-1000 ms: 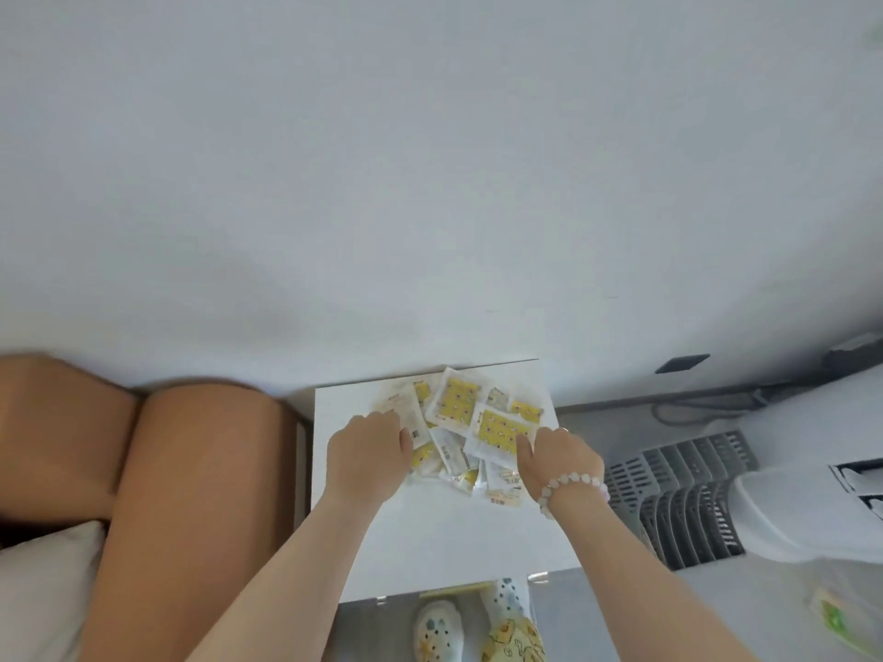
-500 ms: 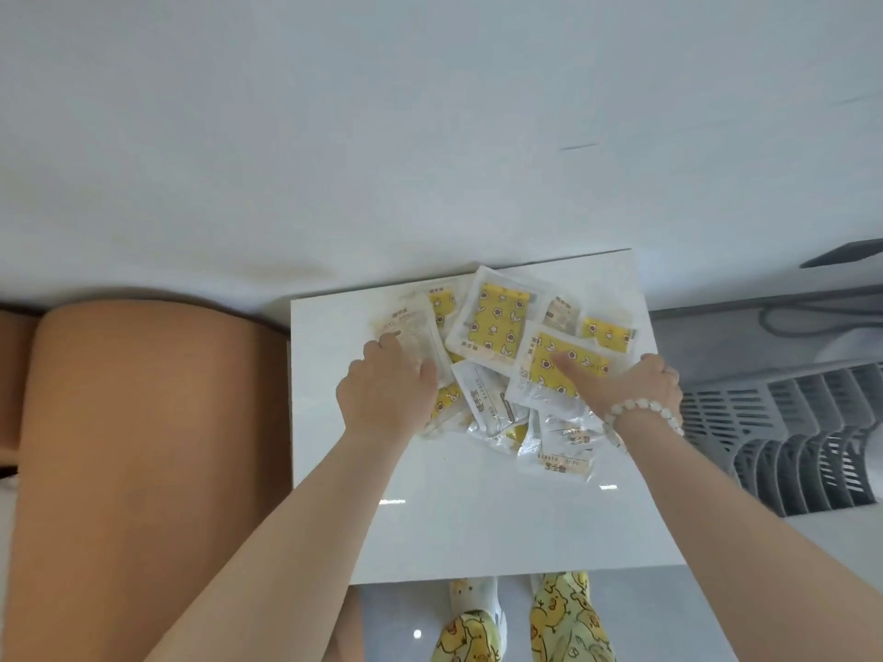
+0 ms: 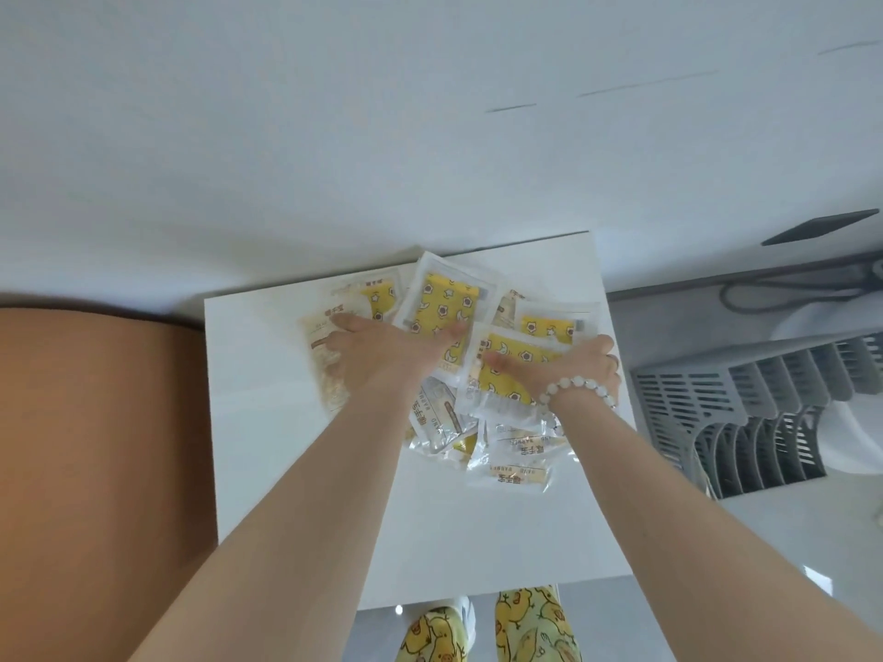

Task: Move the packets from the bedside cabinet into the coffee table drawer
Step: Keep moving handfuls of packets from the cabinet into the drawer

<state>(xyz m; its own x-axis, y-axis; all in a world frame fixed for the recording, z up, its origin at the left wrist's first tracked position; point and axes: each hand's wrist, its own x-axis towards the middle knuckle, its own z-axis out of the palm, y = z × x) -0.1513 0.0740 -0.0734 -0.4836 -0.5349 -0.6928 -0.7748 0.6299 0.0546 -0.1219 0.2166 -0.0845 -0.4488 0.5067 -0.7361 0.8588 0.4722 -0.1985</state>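
A loose pile of packets lies toward the back of the white bedside cabinet top (image 3: 267,422). Some are yellow with a cartoon print (image 3: 442,298), one is beige (image 3: 325,370), and several clear ones (image 3: 518,451) lie nearer to me. My left hand (image 3: 382,355) is spread flat on the left side of the pile, fingertips on the beige packet and thumb on a yellow one. My right hand (image 3: 587,365), with a bead bracelet at the wrist, grips the right edge of the pile. Its thumb lies on top of a yellow packet (image 3: 521,370) and its fingers curl behind it.
A brown padded bed side (image 3: 95,446) stands right against the cabinet's left edge. A grey slatted appliance (image 3: 745,413) sits on the floor to the right, with a cable (image 3: 788,289) behind it. A white wall rises behind the cabinet. My duck-print trouser legs (image 3: 525,628) show below the front edge.
My view has dropped closer over the cabinet. My left hand has opened from a loose fist and spread over the packets. My right hand has closed on the yellow packet at the right.
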